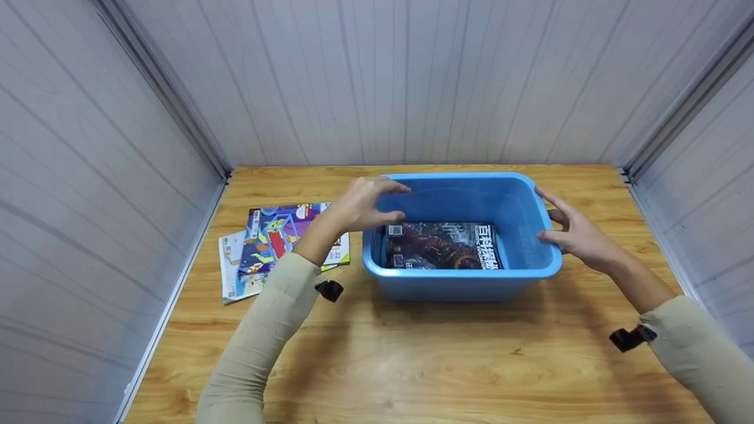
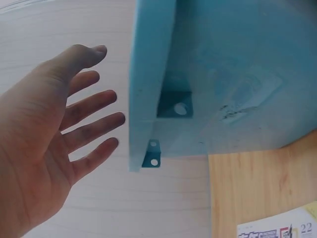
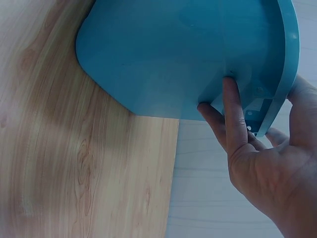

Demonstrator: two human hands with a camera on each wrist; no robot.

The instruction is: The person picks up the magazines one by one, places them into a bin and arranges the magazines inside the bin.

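Note:
A blue plastic bin (image 1: pixel 459 272) stands on the wooden table (image 1: pixel 412 359) with a dark magazine (image 1: pixel 442 244) lying flat inside it. My left hand (image 1: pixel 362 206) hovers at the bin's left rim with its fingers spread. In the left wrist view that left hand (image 2: pixel 54 129) is open and a small gap separates it from the bin (image 2: pixel 223 74). My right hand (image 1: pixel 574 232) is at the right rim. In the right wrist view the straight fingers (image 3: pixel 233 104) of that right hand (image 3: pixel 262 163) touch the outer wall of the bin (image 3: pixel 173 54) just under the rim.
Two magazines lie overlapped on the table left of the bin: a colourful one (image 1: pixel 283 235) on top of a white one (image 1: pixel 232 277). White panel walls close in the table at the back and both sides. Bare wood stretches in front of the bin.

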